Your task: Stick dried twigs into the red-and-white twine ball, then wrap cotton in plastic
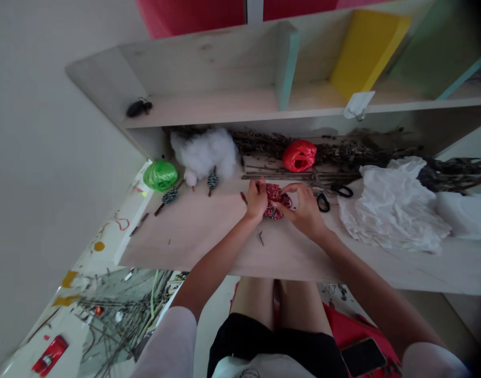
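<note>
We're working the red-and-white twine bundle (277, 202) on the pale wood shelf (193, 236), about mid-board, w/ L hand (257, 199) curled against its left side & R hand (299, 211) arched over its right. R fingertips (290, 188) are pressing in, and both hands are pinching the bundle between them, though exact contact is partly hidden. It looks light, soft & a bit springy, more likely to squash than break, w/ loose strands that could slip, so the fat middle looks like the safest hold, not any stray ends. We're keeping clear of the shelf's front edge, not far below the hands. Open board is lying mostly left & front; on the right, black-handled scissors (335, 191) are sitting just beside R hand, then crumpled white plastic (394, 205). Behind are a red plastic ball (299, 156) & dry twigs (335, 152); back left, white stuffing (204, 152), a green plastic ball (160, 176) & two black-and-white wrapped sticks (169, 197).
</note>
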A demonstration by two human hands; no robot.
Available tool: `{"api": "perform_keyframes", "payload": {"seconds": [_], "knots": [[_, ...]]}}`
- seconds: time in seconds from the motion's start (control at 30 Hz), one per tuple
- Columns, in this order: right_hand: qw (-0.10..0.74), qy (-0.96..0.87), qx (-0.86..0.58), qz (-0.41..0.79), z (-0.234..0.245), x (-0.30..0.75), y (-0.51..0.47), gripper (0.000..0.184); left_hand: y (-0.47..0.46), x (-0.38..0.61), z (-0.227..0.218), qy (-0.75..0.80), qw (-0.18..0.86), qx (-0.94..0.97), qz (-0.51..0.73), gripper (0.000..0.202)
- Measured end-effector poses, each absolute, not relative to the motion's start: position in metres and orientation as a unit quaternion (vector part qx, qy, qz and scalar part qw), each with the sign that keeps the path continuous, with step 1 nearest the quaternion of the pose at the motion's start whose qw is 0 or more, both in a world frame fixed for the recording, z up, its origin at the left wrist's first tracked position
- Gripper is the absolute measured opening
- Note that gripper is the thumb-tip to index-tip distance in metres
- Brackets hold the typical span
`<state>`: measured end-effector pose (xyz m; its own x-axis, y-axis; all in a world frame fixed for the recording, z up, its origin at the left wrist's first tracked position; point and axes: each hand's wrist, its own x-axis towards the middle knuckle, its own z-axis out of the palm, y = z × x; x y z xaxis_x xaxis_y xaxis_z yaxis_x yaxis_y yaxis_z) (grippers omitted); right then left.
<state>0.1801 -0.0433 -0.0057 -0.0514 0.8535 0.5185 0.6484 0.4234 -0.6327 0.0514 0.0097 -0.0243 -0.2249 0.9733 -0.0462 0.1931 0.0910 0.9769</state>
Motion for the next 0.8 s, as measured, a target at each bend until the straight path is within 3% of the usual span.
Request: {"api": "perform_keyframes", "payload": {"seconds": [0.1, 0.8], "knots": [[0.463, -0.702, -0.522, 0.14, -0.0066, 0.1816, -0.0419, 0.036, 0.0105, 0.051, -0.0249, 0.621, 0.395, 0.477, 0.481, 0.023], [0.448, -0.736, -0.482, 0.155, -0.0101, 0.1814, -0.0349, 0.032, 0.0105, 0.0499, -0.0263, 0.619, 0.403, 0.482, 0.472, 0.026]]}}
